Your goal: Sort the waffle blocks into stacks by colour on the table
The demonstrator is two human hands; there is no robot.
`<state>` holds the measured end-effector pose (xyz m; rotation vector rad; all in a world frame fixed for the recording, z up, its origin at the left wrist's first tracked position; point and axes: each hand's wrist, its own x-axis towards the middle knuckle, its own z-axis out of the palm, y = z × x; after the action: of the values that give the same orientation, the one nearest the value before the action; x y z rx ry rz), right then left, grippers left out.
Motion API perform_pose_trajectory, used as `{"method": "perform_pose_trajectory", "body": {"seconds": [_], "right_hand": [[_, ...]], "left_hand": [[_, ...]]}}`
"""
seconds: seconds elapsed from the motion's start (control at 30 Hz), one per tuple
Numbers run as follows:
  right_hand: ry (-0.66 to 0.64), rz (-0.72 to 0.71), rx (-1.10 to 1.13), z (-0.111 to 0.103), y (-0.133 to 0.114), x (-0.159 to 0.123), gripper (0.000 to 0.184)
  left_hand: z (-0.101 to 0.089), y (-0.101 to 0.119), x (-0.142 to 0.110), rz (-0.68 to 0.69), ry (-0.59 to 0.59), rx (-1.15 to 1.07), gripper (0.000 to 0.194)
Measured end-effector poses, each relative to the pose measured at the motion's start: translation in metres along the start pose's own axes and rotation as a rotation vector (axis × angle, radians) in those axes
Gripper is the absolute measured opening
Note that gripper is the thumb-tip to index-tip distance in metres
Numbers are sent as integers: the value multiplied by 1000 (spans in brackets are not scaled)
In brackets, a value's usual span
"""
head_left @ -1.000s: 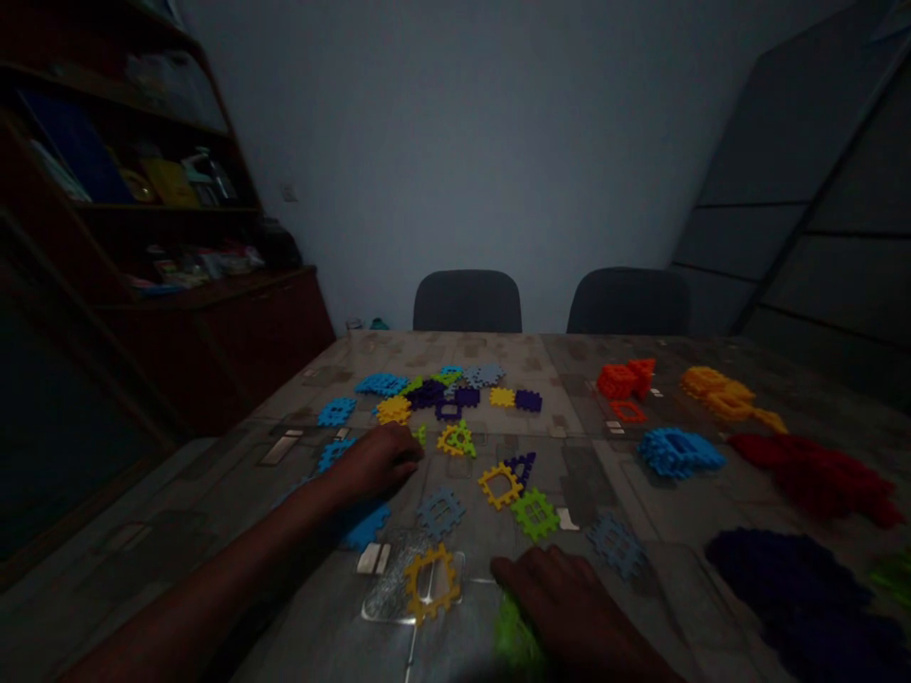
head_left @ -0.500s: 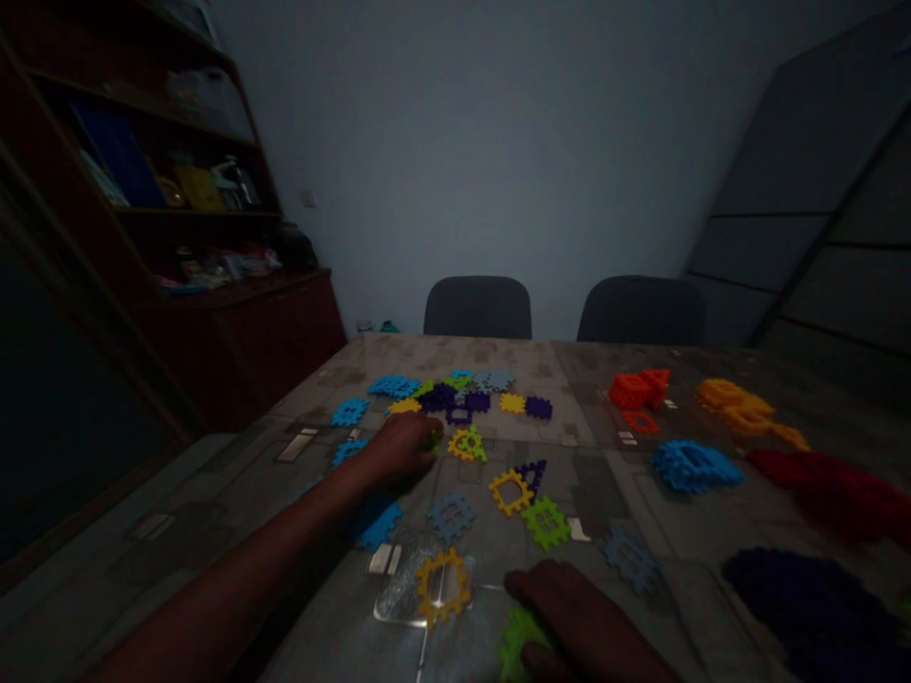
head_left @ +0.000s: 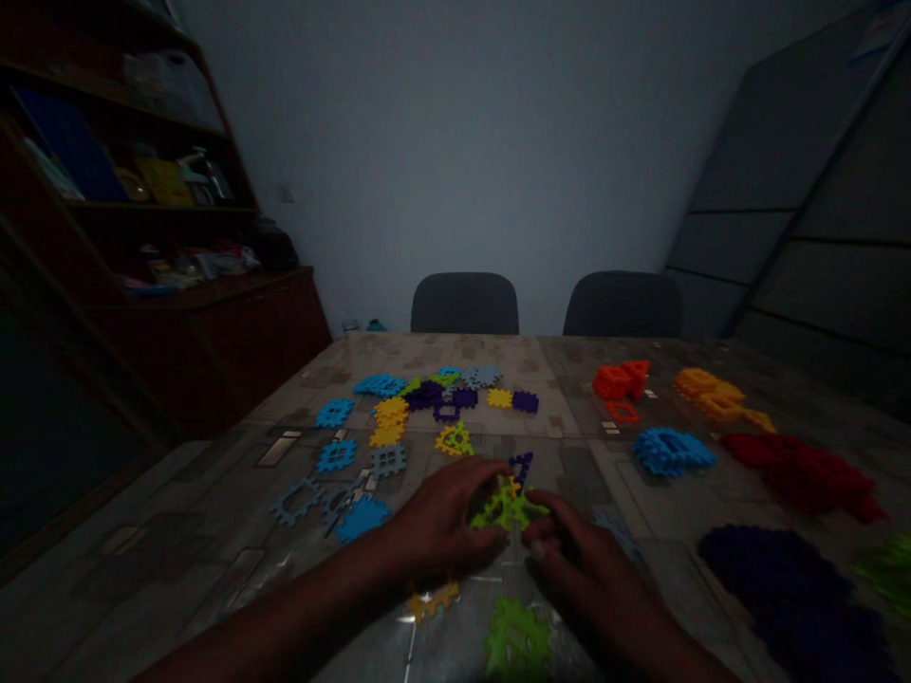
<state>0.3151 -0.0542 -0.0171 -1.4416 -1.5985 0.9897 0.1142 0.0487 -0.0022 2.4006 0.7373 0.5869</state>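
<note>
My left hand (head_left: 455, 512) has its thumb and fingers closed around light green toothed interlocking tiles (head_left: 509, 507) in front of me. From the other side my right hand (head_left: 580, 555) grips the same green tiles with bent fingers. How many tiles are between the hands cannot be made out. Just beyond them lies a dark purple triangle tile (head_left: 522, 469), with a bit of yellow showing beside it. Nearer to me, a green square tile (head_left: 518, 637) lies flat below my right hand. A yellow frame tile (head_left: 434, 601) is partly hidden by my left forearm.
Blue tiles (head_left: 362, 518) and grey tiles (head_left: 388, 461) lie left of my left hand. Mixed tiles (head_left: 425, 394) are heaped farther back. On the right stand orange (head_left: 621, 381), yellow (head_left: 712, 389), blue (head_left: 673, 452), red (head_left: 804, 470) and purple (head_left: 775, 579) piles. Two chairs (head_left: 465, 304) stand behind the table.
My left hand has come back from the far heap toward the middle. My right hand has left the near green tile and moved forward, so both hands meet at green tiles.
</note>
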Motion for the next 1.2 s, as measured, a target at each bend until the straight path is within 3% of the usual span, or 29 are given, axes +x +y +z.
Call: {"method": "perform_pose_trajectory", "body": {"seconds": [0.13, 0.23, 0.3, 0.37, 0.47, 0.53, 0.6, 0.7, 0.9, 1.07, 1.2], "right_hand": [[43, 68, 115, 2, 9, 3, 40], [87, 106, 51, -4, 8, 5, 33], [105, 78, -68, -11, 5, 6, 28], [101, 6, -206, -16, 5, 6, 25], [26, -222, -345, -17, 10, 5, 31], [-82, -355, -414, -14, 15, 5, 43], [-175, -395, -497, -12, 18, 5, 51], [-218, -348, -603, -12, 15, 5, 46], [-212, -182, -666, -18, -1, 3, 11], [-250, -62, -563, -29, -6, 1, 10], [-328, -16, -475, -38, -4, -4, 19]], "left_hand": [[13, 13, 0, 55, -79, -38, 62], [0, -1, 11, 34, -95, 96, 36], [-14, -18, 21, -32, -31, 231, 25], [-27, -35, 32, -70, -7, 302, 36], [-35, -55, 46, -61, -66, 357, 48], [-35, -63, 51, -45, -113, 372, 43], [-32, -67, 54, -31, -141, 374, 35], [-30, -67, 54, -11, -145, 367, 29], [-36, -58, 42, -16, -28, 346, 21], [-39, -54, 27, -33, 168, 302, 29], [-37, -38, 15, 8, 246, 227, 25]]}}
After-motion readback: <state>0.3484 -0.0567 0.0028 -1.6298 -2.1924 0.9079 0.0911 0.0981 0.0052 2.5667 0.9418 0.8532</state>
